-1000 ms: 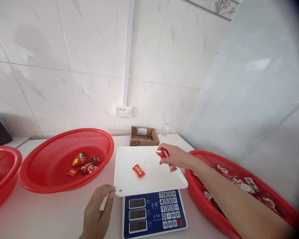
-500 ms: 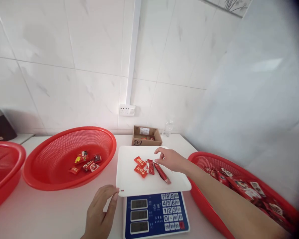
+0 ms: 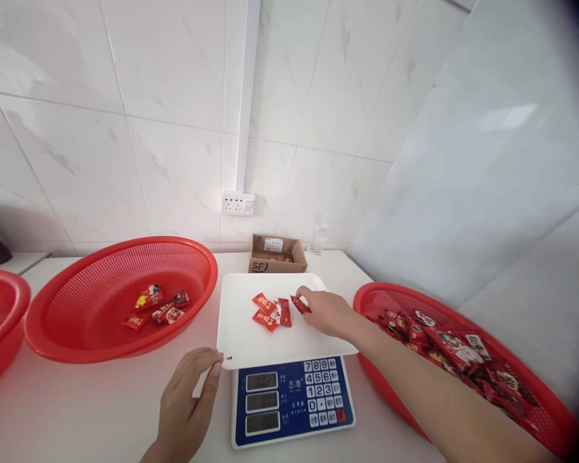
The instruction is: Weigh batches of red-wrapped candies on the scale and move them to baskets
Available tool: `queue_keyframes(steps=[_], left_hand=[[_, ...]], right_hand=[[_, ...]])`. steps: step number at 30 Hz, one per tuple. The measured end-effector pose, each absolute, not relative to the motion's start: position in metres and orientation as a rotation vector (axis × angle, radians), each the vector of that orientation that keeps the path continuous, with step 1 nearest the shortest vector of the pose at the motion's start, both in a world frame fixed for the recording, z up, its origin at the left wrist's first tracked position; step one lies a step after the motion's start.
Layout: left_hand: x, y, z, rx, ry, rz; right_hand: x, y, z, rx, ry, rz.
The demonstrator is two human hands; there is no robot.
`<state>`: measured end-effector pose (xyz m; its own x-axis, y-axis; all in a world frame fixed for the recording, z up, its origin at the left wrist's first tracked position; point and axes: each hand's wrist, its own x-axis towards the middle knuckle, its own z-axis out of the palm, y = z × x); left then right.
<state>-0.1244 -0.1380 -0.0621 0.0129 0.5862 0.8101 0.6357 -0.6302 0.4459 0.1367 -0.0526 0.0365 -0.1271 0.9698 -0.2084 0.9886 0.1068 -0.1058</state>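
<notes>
Nearest: left hand (image 3: 186, 402), thumb and forefinger pinched together on the near left corner of a white tray (image 3: 270, 350). Just beside it, a blue-faced scale (image 3: 294, 402) on the white counter (image 3: 101, 411); keypad at its right, three displays at its left. The lower two read 0.00; top figure too faint to read surely. The tray sits above, overhanging the scale's far edge of keys and displays.

On the tray, left of centre: two orange-red packets (image 3: 264, 321) and a red-and-white packet (image 3: 284, 312), grouped closely. Just right of these, a dark red packet (image 3: 299, 305), one end hidden by the right hand (image 3: 325, 313), whose fingers are clamped on it.

Right forearm passes over the right basket (image 3: 386, 381), red, heaped with wrapped packets. Left of the tray, apart from it: a wide red basket (image 3: 77, 341) holding a few packets, off-centre. Part of another red basket (image 3: 9, 341) at the left edge.

Farther: open cardboard box (image 3: 277, 265), clear bottle (image 3: 318, 240) beside it, then tiled wall (image 3: 183, 161) with a socket (image 3: 238, 203).
</notes>
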Motion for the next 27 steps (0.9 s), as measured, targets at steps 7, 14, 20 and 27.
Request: queue_keyframes(steps=[7,14,20,27], left_hand=[[-0.125,-0.138,-0.060,-2.196,-1.320,-1.712],[-0.125,-0.135,-0.062,-2.205,-1.353,-1.684],[-0.128,-0.136,-0.060,-2.193,-1.359,-1.641],[-0.137,-0.132,-0.091,-2.197,-1.561,-1.633]], right_hand=[[0.093,-0.063,0.038,1.815,2.516,-0.228],[0.064,-0.069,0.021,1.662,2.580,-0.008],[0.137,-0.075,0.073,2.158,2.560,-0.012],[0.274,-0.097,0.058,2.486,2.088,-0.114]])
